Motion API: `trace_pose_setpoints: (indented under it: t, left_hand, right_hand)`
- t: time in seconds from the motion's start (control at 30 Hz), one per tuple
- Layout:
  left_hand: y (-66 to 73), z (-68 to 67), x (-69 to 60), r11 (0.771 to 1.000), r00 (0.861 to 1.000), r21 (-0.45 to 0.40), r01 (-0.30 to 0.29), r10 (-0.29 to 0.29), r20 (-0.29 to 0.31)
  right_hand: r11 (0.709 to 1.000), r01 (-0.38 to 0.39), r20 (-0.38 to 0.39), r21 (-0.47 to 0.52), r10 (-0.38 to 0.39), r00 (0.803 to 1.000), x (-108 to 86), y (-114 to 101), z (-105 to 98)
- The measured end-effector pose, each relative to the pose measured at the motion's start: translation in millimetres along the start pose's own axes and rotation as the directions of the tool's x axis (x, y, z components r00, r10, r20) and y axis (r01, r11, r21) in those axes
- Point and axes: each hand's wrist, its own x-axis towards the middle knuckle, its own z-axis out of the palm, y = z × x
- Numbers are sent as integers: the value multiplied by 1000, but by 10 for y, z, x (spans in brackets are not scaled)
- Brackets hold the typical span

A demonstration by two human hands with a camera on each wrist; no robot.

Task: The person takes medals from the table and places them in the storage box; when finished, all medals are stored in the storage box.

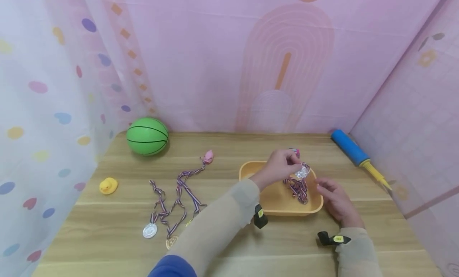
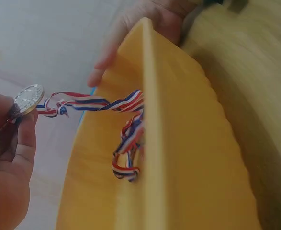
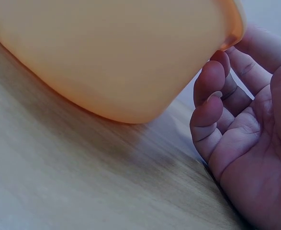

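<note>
The left hand (image 1: 277, 168) pinches a silver medal (image 1: 303, 171) between thumb and fingers above the back right part of a yellow-orange basin (image 1: 283, 211). In the left wrist view the medal (image 2: 28, 100) is held at its edge, and its striped ribbon (image 2: 97, 102) runs down into the basin (image 2: 193, 124). More ribbon lies bunched on the basin's floor. The right hand (image 1: 337, 201) is at the basin's right side; in the right wrist view its bent fingers touch the basin's rim (image 3: 233, 36).
Medals with striped ribbons, one silver (image 1: 150, 230), lie left of the basin. Farther left are a yellow duck (image 1: 108, 186) and a green ball (image 1: 147, 136). A pink toy (image 1: 208, 157) lies at a ribbon's end. A blue pump (image 1: 349, 147) lies at the back right.
</note>
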Motion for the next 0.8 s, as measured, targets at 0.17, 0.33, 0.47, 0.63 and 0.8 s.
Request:
trace_pose_setpoints:
  t: [0.17,0.33,0.47,0.63,0.8]
  left_hand:
    - [-12,-108,-50,998,996,44,42,-39,-80]
    - [74,-358,-28,1000,985,16,19,-16,-174]
    - [174,-605,-9,999,976,-41,-20,10,-216]
    - [350,-862,-43,990,963,-119,-73,39,-268]
    - [486,-1030,-86,986,956,-126,-107,68,-284]
  right_hand:
    - [1000,-1,4,9,1,1000,-8,-7,2]
    - [1000,-11,3,-10,11,1000,4,-25,-10]
    - [1000,-12,2,-14,12,1000,30,-35,-22]
    - [999,-28,-10,-39,28,1000,41,-52,-29]
    - [999,-26,-16,-37,26,1000,26,-64,-27]
